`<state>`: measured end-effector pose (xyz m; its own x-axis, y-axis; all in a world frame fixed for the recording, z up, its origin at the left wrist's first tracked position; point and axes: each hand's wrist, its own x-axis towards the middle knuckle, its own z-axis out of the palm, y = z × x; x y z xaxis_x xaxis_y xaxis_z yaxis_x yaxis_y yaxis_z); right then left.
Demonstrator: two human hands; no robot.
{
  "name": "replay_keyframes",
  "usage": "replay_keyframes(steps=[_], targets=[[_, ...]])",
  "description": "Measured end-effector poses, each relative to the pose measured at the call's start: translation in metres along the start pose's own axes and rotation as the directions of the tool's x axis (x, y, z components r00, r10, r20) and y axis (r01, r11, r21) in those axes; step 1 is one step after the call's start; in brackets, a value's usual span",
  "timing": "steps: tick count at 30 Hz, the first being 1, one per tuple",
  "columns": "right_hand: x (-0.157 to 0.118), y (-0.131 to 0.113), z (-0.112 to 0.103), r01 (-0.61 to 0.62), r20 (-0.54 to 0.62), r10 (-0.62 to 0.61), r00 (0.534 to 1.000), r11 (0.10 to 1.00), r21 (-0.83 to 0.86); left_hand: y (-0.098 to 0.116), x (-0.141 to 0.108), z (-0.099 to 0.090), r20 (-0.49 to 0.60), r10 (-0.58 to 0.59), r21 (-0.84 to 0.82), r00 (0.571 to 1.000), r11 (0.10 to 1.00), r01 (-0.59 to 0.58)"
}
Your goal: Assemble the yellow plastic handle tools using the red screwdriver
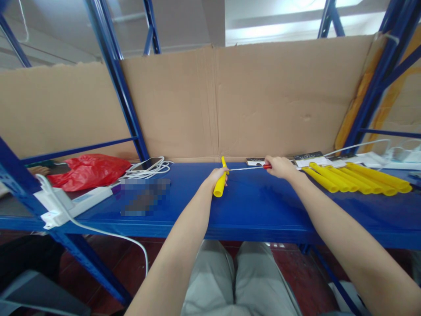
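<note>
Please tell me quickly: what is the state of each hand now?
Left hand: closed, holding a yellow tube.
Right hand: closed, holding a thin-shafted tool by its red handle.

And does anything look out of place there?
Yes: a white cord droops over the front edge of the shelf near the power strip, which looks odd because it might snag. Nothing looks spilled.

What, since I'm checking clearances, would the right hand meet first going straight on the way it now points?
Probably the yellow tube in the left hand, though depth leaves unclear whether the red-handled tool touches it.
</note>
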<state>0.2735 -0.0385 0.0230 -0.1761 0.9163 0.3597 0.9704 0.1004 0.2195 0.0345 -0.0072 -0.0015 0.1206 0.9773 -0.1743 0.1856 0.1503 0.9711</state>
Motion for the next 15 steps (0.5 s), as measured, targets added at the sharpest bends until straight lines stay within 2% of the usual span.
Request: replay_keyframes(steps=[9, 15], targets=[[0.003, -0.002, 0.004, -0.026, 0.013, 0.026, 1.000, 1.000, 0.008, -0.002, 0.000, 0.000, 0.013, 0.013, 0.012, 1.000, 1.000, -0.013], [-0.001, -0.011, 0.001, -0.073, -0.057, 0.072, 0.996, 0.997, -0.015, 0.002, -0.002, 0.000, 0.001, -0.016, 0.007, 1.000, 1.000, 0.016]])
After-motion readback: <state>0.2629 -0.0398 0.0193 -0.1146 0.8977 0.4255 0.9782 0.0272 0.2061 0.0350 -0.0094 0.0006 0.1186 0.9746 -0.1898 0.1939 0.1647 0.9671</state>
